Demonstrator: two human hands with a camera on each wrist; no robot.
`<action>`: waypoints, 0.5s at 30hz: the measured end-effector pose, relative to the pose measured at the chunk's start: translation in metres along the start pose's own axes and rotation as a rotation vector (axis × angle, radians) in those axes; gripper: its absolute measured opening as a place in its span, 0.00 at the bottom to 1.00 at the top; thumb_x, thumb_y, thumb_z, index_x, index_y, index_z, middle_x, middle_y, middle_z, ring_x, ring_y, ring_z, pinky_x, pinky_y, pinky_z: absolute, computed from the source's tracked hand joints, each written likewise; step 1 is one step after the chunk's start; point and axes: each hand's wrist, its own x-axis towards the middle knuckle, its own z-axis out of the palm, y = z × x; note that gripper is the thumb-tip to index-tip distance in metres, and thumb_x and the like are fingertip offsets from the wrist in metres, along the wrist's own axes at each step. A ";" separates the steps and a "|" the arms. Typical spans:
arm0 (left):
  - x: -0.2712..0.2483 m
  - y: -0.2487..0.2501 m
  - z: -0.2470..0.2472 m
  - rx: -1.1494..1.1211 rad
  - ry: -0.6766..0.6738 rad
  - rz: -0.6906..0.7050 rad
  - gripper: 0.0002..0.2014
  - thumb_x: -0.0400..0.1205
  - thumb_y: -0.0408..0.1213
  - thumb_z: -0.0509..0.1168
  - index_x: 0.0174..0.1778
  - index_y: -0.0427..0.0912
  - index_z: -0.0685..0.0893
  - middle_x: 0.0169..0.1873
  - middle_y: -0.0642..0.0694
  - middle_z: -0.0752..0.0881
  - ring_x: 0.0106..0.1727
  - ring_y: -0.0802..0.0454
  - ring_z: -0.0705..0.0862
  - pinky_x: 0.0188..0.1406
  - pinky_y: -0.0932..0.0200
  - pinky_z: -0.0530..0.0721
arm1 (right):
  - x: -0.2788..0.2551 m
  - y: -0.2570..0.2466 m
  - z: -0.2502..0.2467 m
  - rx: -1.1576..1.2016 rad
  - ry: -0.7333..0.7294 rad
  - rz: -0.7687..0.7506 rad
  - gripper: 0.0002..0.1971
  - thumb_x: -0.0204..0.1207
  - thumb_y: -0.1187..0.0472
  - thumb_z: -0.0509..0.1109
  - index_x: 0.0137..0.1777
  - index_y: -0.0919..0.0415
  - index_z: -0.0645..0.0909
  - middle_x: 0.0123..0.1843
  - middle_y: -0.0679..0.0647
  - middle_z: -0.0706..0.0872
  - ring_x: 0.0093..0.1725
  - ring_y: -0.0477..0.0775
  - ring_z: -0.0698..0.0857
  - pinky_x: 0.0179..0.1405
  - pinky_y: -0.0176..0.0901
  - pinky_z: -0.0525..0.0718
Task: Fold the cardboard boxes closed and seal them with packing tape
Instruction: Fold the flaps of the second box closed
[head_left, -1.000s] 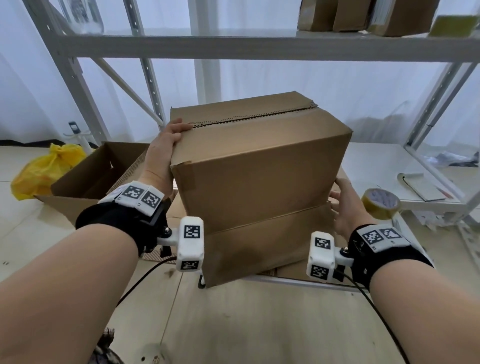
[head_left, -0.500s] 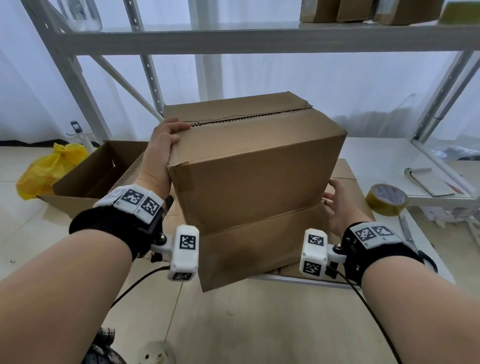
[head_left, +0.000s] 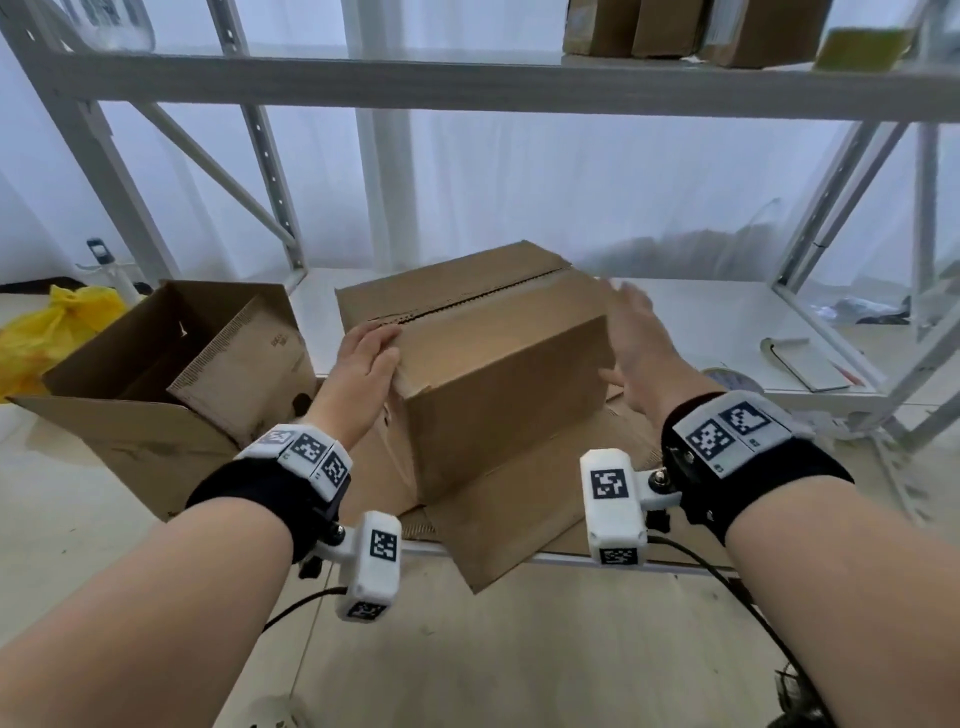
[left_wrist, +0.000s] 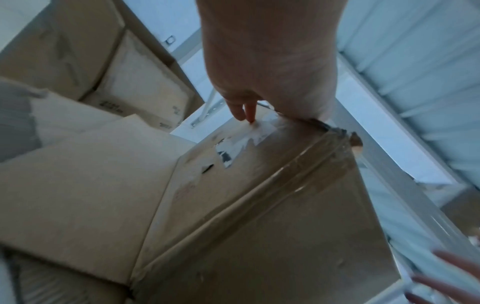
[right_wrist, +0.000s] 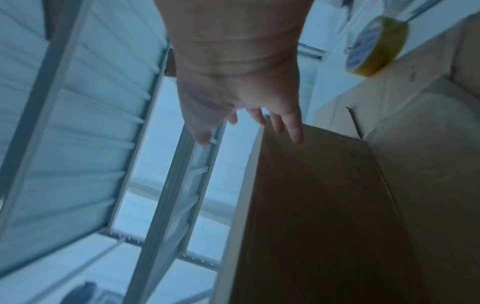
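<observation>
White metal shelving unit (head_left: 467, 88) against pale curtain; low white shelf deck (head_left: 727, 322) in front. Closed cardboard box (head_left: 498, 374) sits tilted on flattened cardboard (head_left: 524, 525) at deck's near edge, top flaps meeting at untaped seam. Left hand (head_left: 363, 364) presses box's upper left corner, fingers flat over top edge. Right hand (head_left: 639, 343) open, fingers spread and blurred, just beside box's right side; contact unclear. Tape roll (right_wrist: 376, 45) on deck right of box. Open box (head_left: 156, 374) left, yellow bag (head_left: 47, 332) beyond.
</observation>
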 end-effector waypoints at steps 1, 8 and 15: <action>0.000 0.000 -0.001 0.062 -0.024 0.006 0.20 0.88 0.41 0.52 0.75 0.44 0.71 0.76 0.47 0.64 0.77 0.52 0.63 0.73 0.64 0.53 | -0.001 -0.001 0.004 -0.136 -0.067 -0.026 0.31 0.81 0.40 0.62 0.82 0.44 0.60 0.80 0.51 0.66 0.76 0.60 0.69 0.71 0.61 0.73; 0.017 0.022 -0.018 0.539 -0.087 -0.031 0.27 0.82 0.59 0.56 0.74 0.50 0.70 0.71 0.42 0.69 0.72 0.38 0.69 0.70 0.45 0.67 | 0.006 0.020 0.027 -0.650 -0.119 -0.167 0.27 0.80 0.44 0.64 0.77 0.46 0.65 0.80 0.62 0.59 0.76 0.67 0.66 0.76 0.59 0.67; 0.040 0.027 -0.021 0.772 -0.200 -0.089 0.37 0.76 0.72 0.52 0.78 0.55 0.66 0.76 0.40 0.61 0.78 0.37 0.57 0.72 0.37 0.60 | 0.043 0.015 0.018 -0.818 0.030 -0.235 0.29 0.78 0.41 0.65 0.72 0.59 0.68 0.81 0.66 0.60 0.82 0.64 0.55 0.80 0.56 0.57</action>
